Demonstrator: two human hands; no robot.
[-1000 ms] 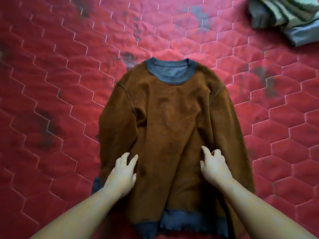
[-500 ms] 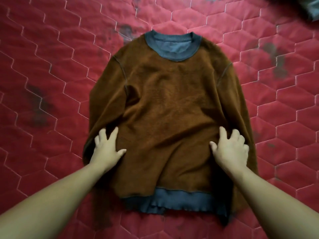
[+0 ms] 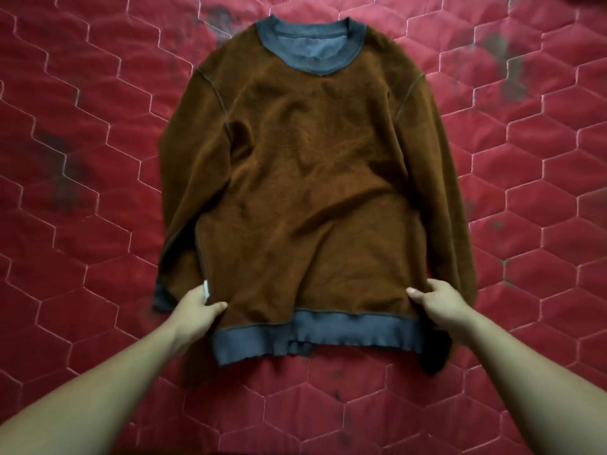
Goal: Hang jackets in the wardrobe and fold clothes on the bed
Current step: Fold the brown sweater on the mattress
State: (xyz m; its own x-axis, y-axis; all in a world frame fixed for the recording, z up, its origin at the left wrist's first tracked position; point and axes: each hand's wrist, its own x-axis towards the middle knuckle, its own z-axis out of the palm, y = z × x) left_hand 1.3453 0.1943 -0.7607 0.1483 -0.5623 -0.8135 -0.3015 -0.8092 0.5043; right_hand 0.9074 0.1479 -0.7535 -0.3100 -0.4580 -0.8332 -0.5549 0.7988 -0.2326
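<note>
1. The brown sweatshirt (image 3: 312,192) lies flat on the bed, front up, in the middle of the view on a red quilt (image 3: 82,126).
2. The left hand (image 3: 197,307) grips the sweatshirt's side edge just above the hem, with the thumb on top of the cloth and the fingers tucked under it. A small white tag (image 3: 207,289) shows beside that hand.
3. The right hand (image 3: 440,303) grips the opposite side edge at the same height, fingers curled into the fabric and thumb pointing inward.
4. Both forearms reach in from the near corners. The right one lies over the end of the sleeve on that side, whose dark cuff (image 3: 433,364) shows beside it.
5. Nothing lies on top of the garment apart from the two hands.
6. The quilt is stitched in pale hexagons and carries dark smudges (image 3: 65,178) on both sides of the sweatshirt.
7. The long axis runs straight away from the person. The grey collar (image 3: 310,44) is at the far end and the grey hem band (image 3: 315,336) is at the near end.
8. Both sleeves lie down along the body's sides. The grey cuff (image 3: 164,295) of the sleeve on the person's left lies just beside the left hand.
9. The cloth is a fuzzy rust brown, with grey ribbing, grey shoulder seams and soft wrinkles across the chest.
</note>
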